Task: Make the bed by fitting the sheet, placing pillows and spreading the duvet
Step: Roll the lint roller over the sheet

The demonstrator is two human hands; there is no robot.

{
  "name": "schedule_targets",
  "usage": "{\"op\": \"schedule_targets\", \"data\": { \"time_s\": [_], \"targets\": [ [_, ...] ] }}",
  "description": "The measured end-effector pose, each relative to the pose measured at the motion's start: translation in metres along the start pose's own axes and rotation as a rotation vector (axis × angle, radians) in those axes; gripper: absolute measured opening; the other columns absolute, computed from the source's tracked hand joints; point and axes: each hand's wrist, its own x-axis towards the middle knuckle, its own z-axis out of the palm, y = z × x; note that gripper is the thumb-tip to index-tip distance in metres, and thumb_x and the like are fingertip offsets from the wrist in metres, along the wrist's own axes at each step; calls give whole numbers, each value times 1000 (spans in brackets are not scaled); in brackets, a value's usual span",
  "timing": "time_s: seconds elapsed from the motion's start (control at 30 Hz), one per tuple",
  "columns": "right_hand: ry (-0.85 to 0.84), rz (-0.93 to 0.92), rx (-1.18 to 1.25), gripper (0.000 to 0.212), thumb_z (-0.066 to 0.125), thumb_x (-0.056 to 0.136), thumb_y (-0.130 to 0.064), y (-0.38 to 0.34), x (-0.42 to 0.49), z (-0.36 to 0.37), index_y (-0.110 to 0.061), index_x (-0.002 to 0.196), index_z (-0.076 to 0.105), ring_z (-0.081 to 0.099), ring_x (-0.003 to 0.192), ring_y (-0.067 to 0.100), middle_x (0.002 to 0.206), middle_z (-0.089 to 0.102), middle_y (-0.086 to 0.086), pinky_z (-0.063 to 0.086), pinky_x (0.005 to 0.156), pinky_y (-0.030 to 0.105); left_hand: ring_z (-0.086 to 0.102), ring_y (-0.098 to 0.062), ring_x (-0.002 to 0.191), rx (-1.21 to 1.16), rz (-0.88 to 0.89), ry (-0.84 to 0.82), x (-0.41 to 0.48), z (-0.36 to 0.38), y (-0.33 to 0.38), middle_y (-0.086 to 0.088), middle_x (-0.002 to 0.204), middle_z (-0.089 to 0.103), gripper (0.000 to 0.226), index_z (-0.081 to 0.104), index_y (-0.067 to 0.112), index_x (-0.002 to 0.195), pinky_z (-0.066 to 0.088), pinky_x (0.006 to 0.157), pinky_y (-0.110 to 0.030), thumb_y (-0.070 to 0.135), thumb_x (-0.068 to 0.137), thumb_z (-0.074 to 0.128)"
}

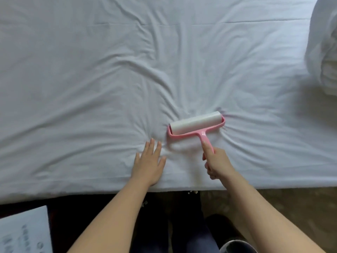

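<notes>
White bed sheet [91, 79], one in number, covers the mattress across nearly the whole view; it is creased, with folds radiating from a point near the front edge of the bed, where a single lint roller [196, 125] rests on the fabric. The roller has a pink plastic frame and a white adhesive drum, lying crosswise and slightly tilted, with its pink handle [205, 138] pointing back toward the person. Two bare hands are in view, well apart from one another. The left hand [148, 165] lies flat on the sheet just beside the roller's left end, palm down, fingers straight and slightly spread, holding nothing. The right hand [218, 164] grips the handle, its forefinger laid straight along the top of the handle and the remaining fingers curled beneath. One bundled white duvet [324, 52] sits heaped at the right edge of the view, on the bed, well apart from the roller. The near edge of the bed runs straight across the lower part of the view. Below it appear the person's dark trousers [186, 225], a mottled brown floor [273, 201] to the right, and one printed white paper [23, 232] at the lower left corner; its text is too blurred to read.
</notes>
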Motion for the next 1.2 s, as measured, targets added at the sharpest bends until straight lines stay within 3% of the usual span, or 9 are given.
{"op": "schedule_targets", "data": {
  "time_s": [0.23, 0.37, 0.53, 0.67, 0.77, 0.87, 0.97, 1.1, 1.2],
  "targets": [
    [-99, -88, -8, 45, 38, 96, -49, -71, 50, 6, -7, 84, 48, 40, 42, 18, 58, 44, 8, 31, 39, 18, -10, -12, 146, -68, -77, 18, 4, 2, 9, 4, 159, -11, 54, 3, 26, 151, 1, 117, -43, 37, 102, 22],
    [-152, -253, -105, 21, 40, 99, -23, -69, 52, -9, -5, 105, 50, 58, 54, 21, 74, 58, 13, 48, 54, 30, 3, -14, 146, -387, -124, 94, 2, -6, 18, 0, 159, 6, 48, 25, 20, 148, 10, 118, -35, 30, 102, 31],
    [-294, -183, 74, 9, 43, 97, -6, -48, 24, -28, -1, 98, 51, 58, 62, 20, 75, 57, 12, 51, 63, 31, 26, -15, 141, -664, -199, 191, -21, -3, 42, -3, 154, 29, 42, 43, 12, 139, 21, 111, -23, 25, 100, 39],
    [-305, -170, 137, 12, 43, 98, -5, -29, 6, -25, -4, 92, 54, 55, 68, 17, 75, 58, 8, 47, 67, 29, 46, -19, 127, -840, -253, 188, -45, 13, 53, -4, 136, 52, 36, 52, 15, 131, 34, 102, -25, 26, 98, 42],
    [-335, -170, 129, 12, 47, 97, -11, -26, -6, -12, -12, 91, 57, 57, 80, 14, 82, 66, 5, 44, 73, 28, 56, -21, 114, -1015, -224, 136, -58, 18, 52, -4, 115, 63, 27, 63, 14, 111, 41, 98, -32, 29, 97, 46],
    [-433, -214, 59, 7, 53, 94, -14, -31, -16, 10, -11, 95, 59, 60, 87, 15, 85, 71, 2, 42, 78, 30, 62, -13, 104, -1199, -166, 62, -70, 12, 45, -1, 109, 67, 24, 64, 20, 103, 43, 99, -33, 38, 94, 50],
    [-526, -267, -36, 13, 56, 93, -15, -36, -33, 42, -7, 103, 59, 63, 90, 19, 88, 72, 3, 45, 74, 26, 65, -6, 99, -1319, -129, 46, -88, 10, 32, 5, 104, 70, 29, 65, 20, 110, 41, 97, -28, 38, 91, 54],
    [-613, -301, -120, 5, 55, 93, -11, -42, -63, 93, -8, 97, 55, 62, 79, 9, 89, 71, 1, 41, 47, 6, 67, -11, 98, -1457, -182, 191, -120, 15, 3, 1, 98, 73, 31, 68, 15, 105, 47, 98, -31, 39, 88, 60],
    [-678, -321, -199, 5, 55, 93, -13, -38, -85, 137, -9, 97, 55, 63, 85, 7, 93, 71, 1, 45, 57, 9, 70, -12, 91, -1528, -220, 293, -149, 21, -28, -5, 94, 74, 28, 69, 10, 104, 53, 82, -19, 32, 89, 60]
  ]
}}
